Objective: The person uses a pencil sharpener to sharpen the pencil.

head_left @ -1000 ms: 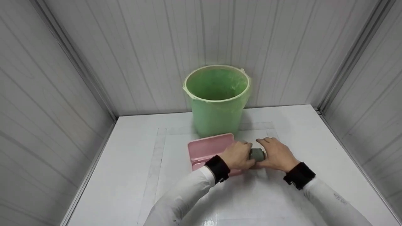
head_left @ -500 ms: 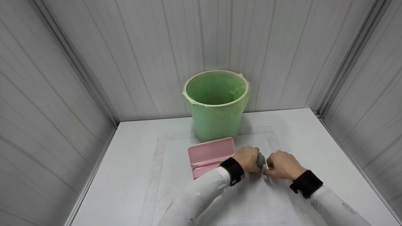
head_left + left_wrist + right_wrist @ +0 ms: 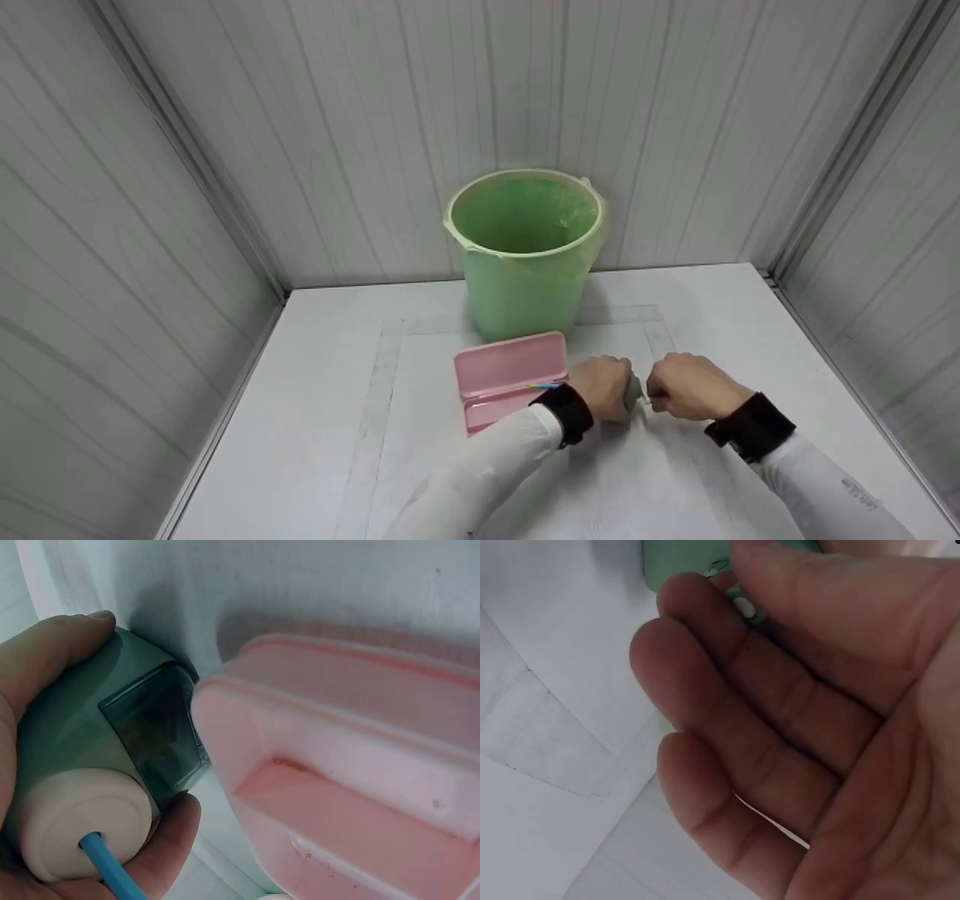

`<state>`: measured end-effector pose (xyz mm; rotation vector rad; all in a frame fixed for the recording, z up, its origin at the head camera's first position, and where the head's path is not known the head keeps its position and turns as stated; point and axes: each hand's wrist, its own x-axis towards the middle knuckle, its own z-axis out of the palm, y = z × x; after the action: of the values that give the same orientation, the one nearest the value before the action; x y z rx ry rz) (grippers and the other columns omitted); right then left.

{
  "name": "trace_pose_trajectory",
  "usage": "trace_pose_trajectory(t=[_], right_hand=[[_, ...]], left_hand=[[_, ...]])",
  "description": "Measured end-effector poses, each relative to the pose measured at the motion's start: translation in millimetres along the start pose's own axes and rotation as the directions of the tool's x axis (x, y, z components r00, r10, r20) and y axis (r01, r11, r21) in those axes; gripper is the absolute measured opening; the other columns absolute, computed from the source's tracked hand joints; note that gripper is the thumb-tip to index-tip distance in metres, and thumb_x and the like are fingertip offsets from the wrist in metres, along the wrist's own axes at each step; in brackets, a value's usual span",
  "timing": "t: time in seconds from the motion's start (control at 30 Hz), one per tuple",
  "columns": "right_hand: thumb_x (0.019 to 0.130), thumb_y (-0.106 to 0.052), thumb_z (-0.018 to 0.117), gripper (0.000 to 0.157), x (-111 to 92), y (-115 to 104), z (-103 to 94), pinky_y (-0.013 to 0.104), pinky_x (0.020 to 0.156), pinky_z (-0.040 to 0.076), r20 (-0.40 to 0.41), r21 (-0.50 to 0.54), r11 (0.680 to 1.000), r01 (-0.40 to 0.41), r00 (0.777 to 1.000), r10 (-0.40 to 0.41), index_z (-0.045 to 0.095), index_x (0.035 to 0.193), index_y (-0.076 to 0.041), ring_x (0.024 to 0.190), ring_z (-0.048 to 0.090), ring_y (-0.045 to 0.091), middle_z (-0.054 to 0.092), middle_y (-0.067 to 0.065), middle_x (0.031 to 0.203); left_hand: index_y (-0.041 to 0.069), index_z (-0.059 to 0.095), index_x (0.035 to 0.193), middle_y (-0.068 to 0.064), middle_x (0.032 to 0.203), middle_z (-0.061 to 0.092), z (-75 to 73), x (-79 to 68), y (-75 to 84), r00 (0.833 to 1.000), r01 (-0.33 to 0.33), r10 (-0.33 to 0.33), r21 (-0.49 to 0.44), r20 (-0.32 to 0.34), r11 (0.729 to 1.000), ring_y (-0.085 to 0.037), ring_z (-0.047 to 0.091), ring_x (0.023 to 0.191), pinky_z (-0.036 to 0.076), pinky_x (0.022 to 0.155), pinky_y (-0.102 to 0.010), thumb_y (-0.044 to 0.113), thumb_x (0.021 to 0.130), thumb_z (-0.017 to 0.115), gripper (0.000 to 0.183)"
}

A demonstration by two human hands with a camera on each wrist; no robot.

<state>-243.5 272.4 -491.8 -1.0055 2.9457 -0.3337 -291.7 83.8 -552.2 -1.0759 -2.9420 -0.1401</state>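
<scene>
My left hand (image 3: 604, 388) grips a green pencil sharpener (image 3: 632, 393) from the side, thumb and fingers wrapped round its body. In the left wrist view the sharpener's dark clear window (image 3: 159, 731) faces the pink case. A blue pencil (image 3: 111, 867) sticks into the hole of its pale round face. To its right, my right hand (image 3: 694, 386) has curled fingers and pinches the small crank handle (image 3: 744, 607), mostly hidden between thumb and forefinger. An open pink pencil case (image 3: 510, 366) lies just left of the left hand, partly covered by the wrist and sleeve.
A green bucket (image 3: 525, 296) with a thin bag liner stands behind the case, near the back wall (image 3: 360, 150). The white tabletop (image 3: 330, 420) carries strips of clear tape. Panel walls close in the left and right sides.
My right hand, spread beside the sharpener a second ago, now pinches its crank. The sharpener has shifted right and turned, and the left hand with it, uncovering more of the case.
</scene>
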Motion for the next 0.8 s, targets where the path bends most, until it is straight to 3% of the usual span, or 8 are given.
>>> trace_pose_trajectory(t=[0.23,0.47,0.7,0.8], right_hand=[[0.079,0.004,0.08,0.045,0.3,-1.9,-2.1,0.022,0.054,0.024,-0.037,-0.058,0.998,-0.007,0.999,0.004,0.05,0.059,-0.022,0.059,0.028,0.003,0.03,-0.018,0.064],[0.08,0.002,0.082,0.043,5.9,3.1,-6.9,0.024,0.054,0.028,-0.085,-0.126,0.992,-0.011,0.996,0.0,0.053,0.059,-0.022,0.06,0.031,0.004,0.033,-0.017,0.063],[0.079,-0.003,0.092,0.024,21.4,16.6,-11.4,0.033,0.057,0.05,-0.132,-0.074,0.995,-0.06,0.99,0.049,0.078,0.069,-0.019,0.063,0.06,0.006,0.071,-0.012,0.067],[0.079,-0.005,0.095,0.019,22.8,20.2,-9.3,0.037,0.061,0.057,-0.152,-0.053,0.997,-0.049,0.987,0.04,0.082,0.073,-0.018,0.065,0.069,0.012,0.078,-0.008,0.071]], left_hand=[[0.018,0.072,0.106,0.005,0.094,0.077,-1.6,0.1,-0.6,1.0,-0.016,0.016,0.01,-0.01,1.0,-0.01,0.069,0.075,0.052,0.061,-0.025,0.039,0.081,0.093,0.04],[0.02,0.072,0.107,0.006,0.096,0.077,-4.0,-1.1,0.1,0.999,-0.028,0.028,0.034,-0.017,0.999,-0.009,0.07,0.077,0.055,0.064,-0.025,0.041,0.079,0.095,0.042],[0.021,0.069,0.111,0.007,0.1,0.077,-3.7,-2.7,0.2,1.0,-0.016,0.017,0.089,-0.005,0.996,-0.011,0.075,0.083,0.058,0.067,-0.025,0.045,0.08,0.095,0.047],[0.021,0.069,0.112,0.007,0.1,0.077,-2.9,-3.8,-0.5,1.0,-0.007,0.006,0.077,0.006,0.997,-0.011,0.074,0.082,0.058,0.066,-0.025,0.045,0.08,0.095,0.047]])
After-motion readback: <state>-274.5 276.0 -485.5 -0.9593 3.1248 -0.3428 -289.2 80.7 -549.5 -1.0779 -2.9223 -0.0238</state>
